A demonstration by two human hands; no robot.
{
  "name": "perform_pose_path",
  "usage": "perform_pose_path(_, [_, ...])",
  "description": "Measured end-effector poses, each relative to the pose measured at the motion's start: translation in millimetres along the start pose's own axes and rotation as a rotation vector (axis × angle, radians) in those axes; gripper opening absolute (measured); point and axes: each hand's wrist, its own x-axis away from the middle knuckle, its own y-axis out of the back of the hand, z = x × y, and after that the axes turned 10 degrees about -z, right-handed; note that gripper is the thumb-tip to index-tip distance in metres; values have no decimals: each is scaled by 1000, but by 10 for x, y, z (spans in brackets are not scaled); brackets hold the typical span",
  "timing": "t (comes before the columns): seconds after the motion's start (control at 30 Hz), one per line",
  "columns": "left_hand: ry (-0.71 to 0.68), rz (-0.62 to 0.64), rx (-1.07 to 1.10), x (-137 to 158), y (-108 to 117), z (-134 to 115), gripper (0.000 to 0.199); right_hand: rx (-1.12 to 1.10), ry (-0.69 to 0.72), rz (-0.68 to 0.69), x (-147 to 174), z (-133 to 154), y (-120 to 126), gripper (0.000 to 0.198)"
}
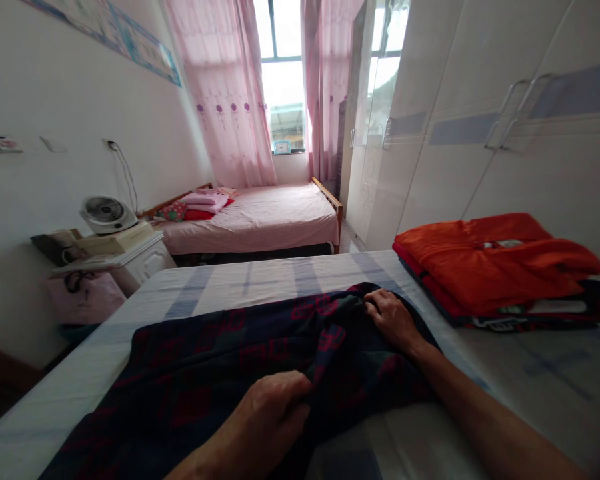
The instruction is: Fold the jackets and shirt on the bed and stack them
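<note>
A dark navy garment point(200, 360) with red and green patterning lies spread across the near bed. Whether it is a shirt, a jacket or something else I cannot tell. My left hand point(267, 413) is closed at the garment's middle, pinching a fold of the cloth between thumb and fingers. Farther off and to the right, my right hand point(393, 319) has its fingers curled onto the garment's bunched far edge. The cloth rises in a ridge between both hands. The fingertips of my right hand are partly hidden in the fabric.
A stack of folded clothes, with an orange garment point(495, 257) on top, sits right on the striped bedsheet point(250, 277). Beyond is a pink-covered bed point(275, 213). A fan point(106, 212) stands on a white cabinet point(147, 260) at left; wardrobes point(440, 167) line the right.
</note>
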Motion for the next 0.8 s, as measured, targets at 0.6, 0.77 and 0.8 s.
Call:
perform_pose_path(0.6, [-182, 52, 107, -98, -286, -393, 22, -90, -29, 5, -24, 97, 230, 21])
perform_pose_path(0.77, [-239, -376, -160, -676, -209, 133, 33, -168, 52, 131, 242, 519, 615, 21])
perform_pose_path(0.8, [-231, -375, -245, -810, -202, 242, 35, -161, 63, 197, 326, 616, 654, 22])
